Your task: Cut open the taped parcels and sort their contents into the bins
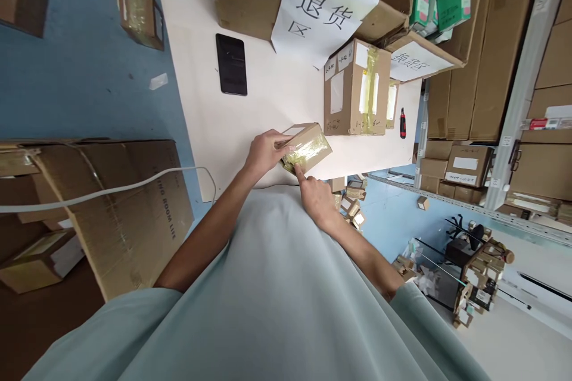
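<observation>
Parcel [313, 146], small and banded with shiny tape, was tilted by the near edge of the desk [196, 71]. The left hand [263, 153] pinched its left end between thumb and fingers. The right hand [317, 197] touched the taped face with an outstretched index finger, others curled; whether it pinched any tape could not be told. Beyond stood a larger box [342, 95]; a phone [231, 64] lay near the left edge, a cutter [403, 124] near the right.
</observation>
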Demonstrator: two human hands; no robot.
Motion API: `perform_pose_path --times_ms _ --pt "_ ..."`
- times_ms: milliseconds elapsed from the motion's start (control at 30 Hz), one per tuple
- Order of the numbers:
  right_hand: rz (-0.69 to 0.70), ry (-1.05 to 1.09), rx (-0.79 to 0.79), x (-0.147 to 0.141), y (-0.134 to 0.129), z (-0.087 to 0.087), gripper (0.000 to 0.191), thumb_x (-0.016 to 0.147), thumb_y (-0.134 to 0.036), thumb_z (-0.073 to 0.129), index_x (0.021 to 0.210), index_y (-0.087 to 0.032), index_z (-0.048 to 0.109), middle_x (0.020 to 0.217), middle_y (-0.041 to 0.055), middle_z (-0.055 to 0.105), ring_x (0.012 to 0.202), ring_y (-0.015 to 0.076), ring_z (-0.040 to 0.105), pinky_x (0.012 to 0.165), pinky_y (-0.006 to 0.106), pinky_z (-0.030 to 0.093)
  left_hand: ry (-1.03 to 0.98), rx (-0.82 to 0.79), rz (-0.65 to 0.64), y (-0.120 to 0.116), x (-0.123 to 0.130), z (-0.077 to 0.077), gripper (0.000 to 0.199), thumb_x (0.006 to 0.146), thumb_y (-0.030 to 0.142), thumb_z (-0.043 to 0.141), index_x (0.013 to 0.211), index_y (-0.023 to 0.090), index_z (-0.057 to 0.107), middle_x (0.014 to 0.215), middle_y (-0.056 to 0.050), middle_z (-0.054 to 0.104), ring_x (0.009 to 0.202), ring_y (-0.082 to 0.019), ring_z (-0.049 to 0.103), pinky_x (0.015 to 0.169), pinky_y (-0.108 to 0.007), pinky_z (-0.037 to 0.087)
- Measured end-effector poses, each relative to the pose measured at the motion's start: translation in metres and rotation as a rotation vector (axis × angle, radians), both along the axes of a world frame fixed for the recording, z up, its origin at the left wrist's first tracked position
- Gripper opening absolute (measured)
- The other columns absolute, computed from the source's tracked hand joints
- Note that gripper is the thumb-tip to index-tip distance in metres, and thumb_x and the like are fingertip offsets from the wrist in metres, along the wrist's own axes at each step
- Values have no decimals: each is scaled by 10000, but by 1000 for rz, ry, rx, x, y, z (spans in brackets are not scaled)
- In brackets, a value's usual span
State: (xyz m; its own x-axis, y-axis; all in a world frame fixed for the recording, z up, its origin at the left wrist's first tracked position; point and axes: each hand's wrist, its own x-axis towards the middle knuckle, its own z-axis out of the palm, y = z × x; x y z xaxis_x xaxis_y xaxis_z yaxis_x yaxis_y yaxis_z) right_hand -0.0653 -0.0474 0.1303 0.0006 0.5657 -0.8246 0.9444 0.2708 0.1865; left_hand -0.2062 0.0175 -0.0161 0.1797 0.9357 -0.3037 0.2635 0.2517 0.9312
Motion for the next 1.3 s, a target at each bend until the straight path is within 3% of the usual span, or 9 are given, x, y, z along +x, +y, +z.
perform_pose_path --times_ms 233,400,500,700,800,933,1067,1200,1300 --pt "-42 24 43 10 -17 30 803 1129 -92 433 1853 -277 139 1208 161 836 1064 276 848 871 321 623 -5 15 -38 2 -2 -4 368 867 526 840 1177 336 897 1200 -47 854 1030 -289 794 959 -386 615" --pt "-203 109 236 31 -28 52 599 1224 -326 365 1819 -268 327 1064 111 874 923 292 851 751 301 566 199 51 65 51 -17 -24 469 1027 552 648 1313 227 828 1387 -134 803 1204 -330 771 1140 -455 584" --pt "-298 182 332 43 -38 48 583 1208 -317 405 1784 -233 422 1031 104 878 892 284 846 726 286 542 391 142 163 101 -35 -46 642 1049 521 611 1586 172 650 1675 -194 603 1571 -398 542 1352 -573 395" --pt "-450 259 384 61 -70 34 585 1185 -318 441 1766 -250 458 996 71 882 814 264 837 687 281 542 544 -6 41 181 -64 -80 886 1029 614 606 1739 116 427 1867 -242 274 1663 -488 405 1354 -704 362" --pt "-493 259 398 71 -81 32 581 1189 -343 438 1758 -229 474 973 76 882 792 268 840 679 286 545 602 -73 -12 192 -70 -90 930 1013 611 637 1741 81 406 1865 -277 249 1654 -492 420 1351 -714 357" --pt "-519 280 413 88 -84 30 581 1193 -352 427 1756 -220 478 986 89 887 821 286 854 702 305 577 613 -63 -16 181 -69 -95 869 1015 543 657 1733 110 431 1863 -261 271 1637 -469 461 1338 -705 376" --pt "-539 375 434 111 -74 21 586 1183 -315 443 1765 -244 460 1036 77 893 869 276 867 761 312 624 561 58 -21 153 -52 -70 821 1045 539 618 1736 135 436 1872 -228 273 1661 -425 444 1339 -647 403" --pt "-525 452 437 140 -54 8 593 1178 -328 464 1767 -256 452 1040 72 893 874 277 866 782 321 641 516 204 -101 107 -11 -9 728 1086 560 563 1666 122 533 1727 -216 544 1623 -386 495 1370 -585 377" --pt "-514 506 431 164 -33 0 598 1177 -345 455 1769 -258 447 1050 76 891 859 280 856 789 333 640 565 254 -154 61 33 38 829 1069 626 600 1685 81 491 1713 -242 545 1642 -420 453 1382 -597 351"
